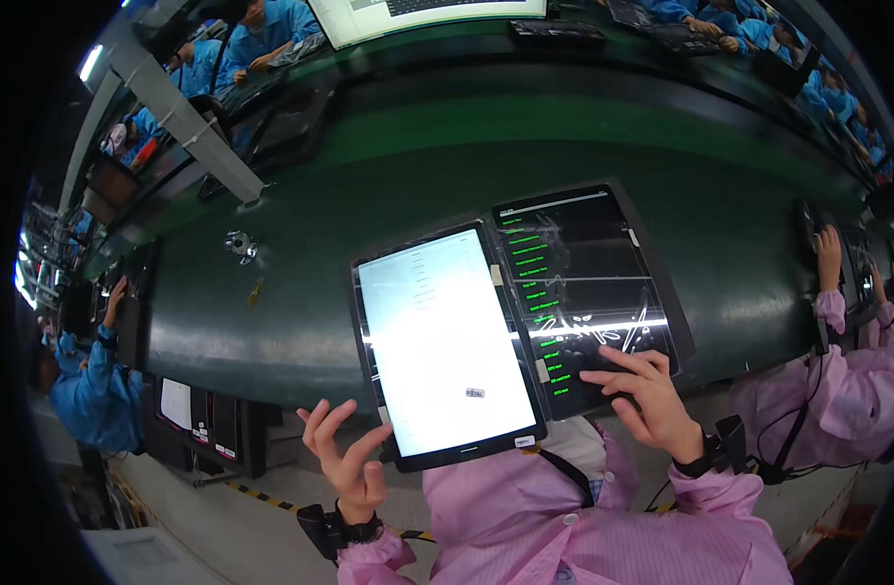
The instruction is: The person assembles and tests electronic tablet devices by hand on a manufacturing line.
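Note:
Two tablets lie side by side at the near edge of the green bench. The left tablet [447, 341] shows a bright white screen with faint lines of text and a small dark label low on it. My left hand [344, 453] is at its lower left edge, fingers spread, the index fingertip at the rim by a pale tab. The right tablet [588, 302] has a dark screen with a column of green text and a shiny clear film. Over its lower part is my right hand [647, 395], fingers stretched out, fingertips at the screen. Neither hand grips anything.
A green bench [300, 322] runs across, with a round metal fitting [240, 246] at left and a grey post [188, 122] behind it. A large lit screen [427, 19] stands at the back. Co-workers in blue and pink sit around. A rack of devices [198, 419] is lower left.

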A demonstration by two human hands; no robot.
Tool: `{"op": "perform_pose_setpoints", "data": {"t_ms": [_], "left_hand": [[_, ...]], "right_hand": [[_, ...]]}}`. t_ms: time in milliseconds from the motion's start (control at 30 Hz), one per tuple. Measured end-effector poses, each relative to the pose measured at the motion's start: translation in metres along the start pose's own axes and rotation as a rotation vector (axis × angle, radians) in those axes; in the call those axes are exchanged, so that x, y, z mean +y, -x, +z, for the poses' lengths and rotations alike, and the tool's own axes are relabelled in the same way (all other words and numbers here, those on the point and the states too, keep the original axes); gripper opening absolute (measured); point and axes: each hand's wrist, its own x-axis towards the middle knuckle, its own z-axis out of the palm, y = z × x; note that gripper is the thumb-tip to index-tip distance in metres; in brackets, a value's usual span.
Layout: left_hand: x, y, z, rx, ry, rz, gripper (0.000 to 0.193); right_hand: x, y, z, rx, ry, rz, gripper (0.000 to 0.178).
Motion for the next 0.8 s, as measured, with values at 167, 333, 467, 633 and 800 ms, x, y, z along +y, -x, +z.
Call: {"op": "perform_pose_setpoints", "data": {"t_ms": [167,333,467,633,800], "left_hand": [[0.005,-0.004,0.001,-0.024,-0.069,-0.04,0.048],[-0.005,-0.003,0.006,-0.094,-0.151,-0.106,0.049],[0.001,-0.009,0.015,-0.159,-0.073,0.003,0.051],[-0.001,-0.008,0.009,0.0,-0.055,-0.046,0.049],[-0.004,0.001,0.004,0.064,-0.048,-0.08,0.046]], "right_hand": [[-0.004,0.008,0.003,-0.003,-0.008,0.017,0.037],[0.0,0.013,0.008,0.059,-0.001,-0.007,0.019],[-0.003,0.01,0.008,0.057,0.016,-0.018,0.013],[-0.007,0.008,0.006,0.068,0.006,-0.016,0.016],[-0.005,0.008,0.009,0.088,0.019,-0.024,0.018]]}}
